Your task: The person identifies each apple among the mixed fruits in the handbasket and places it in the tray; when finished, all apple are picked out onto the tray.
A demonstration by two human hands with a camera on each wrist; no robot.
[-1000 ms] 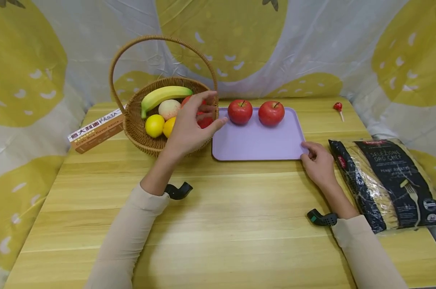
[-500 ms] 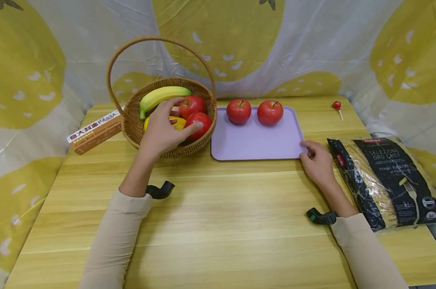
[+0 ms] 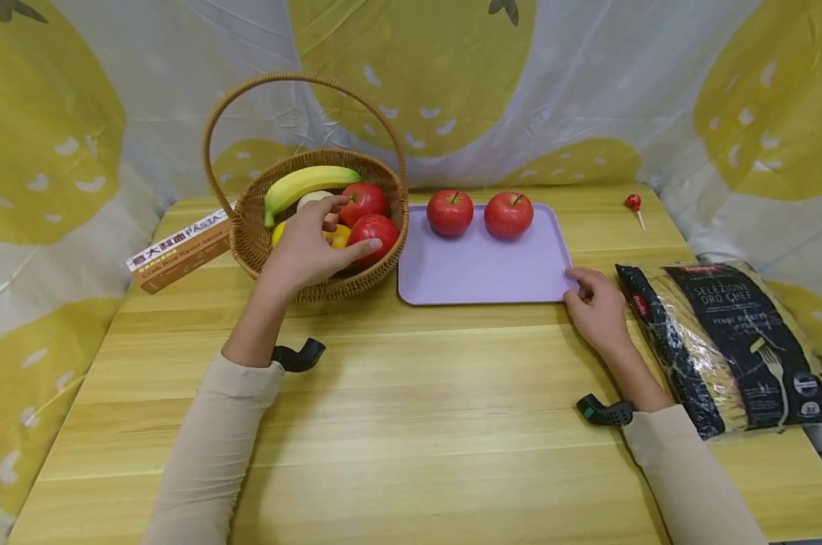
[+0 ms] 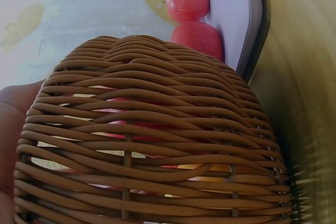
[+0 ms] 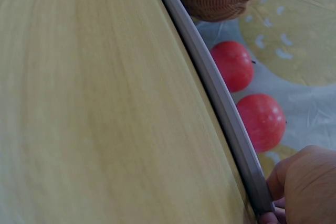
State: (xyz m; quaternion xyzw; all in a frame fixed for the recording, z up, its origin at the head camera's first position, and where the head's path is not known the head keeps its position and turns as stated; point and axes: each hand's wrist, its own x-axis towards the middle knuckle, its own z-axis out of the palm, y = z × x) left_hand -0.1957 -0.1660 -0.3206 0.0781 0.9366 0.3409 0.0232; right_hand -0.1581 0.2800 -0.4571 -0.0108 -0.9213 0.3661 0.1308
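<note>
My left hand (image 3: 306, 246) is over the front of a wicker basket (image 3: 247, 238), thumb and fingers spread around the fruit. Its thumb lies over the front red apple (image 3: 372, 231); whether it touches is unclear. Behind that apple sits another red apple (image 3: 365, 200), with a banana (image 3: 309, 184) at the back. A pale peach (image 3: 313, 199) and yellow-orange fruit (image 3: 338, 236) are partly hidden by the fingers. With thumb and fingers, my right hand (image 3: 598, 310) pinches the right edge of a lilac tray (image 3: 479, 272). Two red apples (image 3: 449, 213) stand along the tray's back side.
A pasta box (image 3: 182, 250) lies left of the basket, partly behind it. To the right is a large bag of penne (image 3: 731, 348). A red lollipop (image 3: 633, 204) lies at the back right. The basket's tall handle (image 3: 302, 77) arches above the fruit.
My left hand has moved left and down from the basket's right rim to the fruit, uncovering the red apples. The right hand stays at the tray's edge.
</note>
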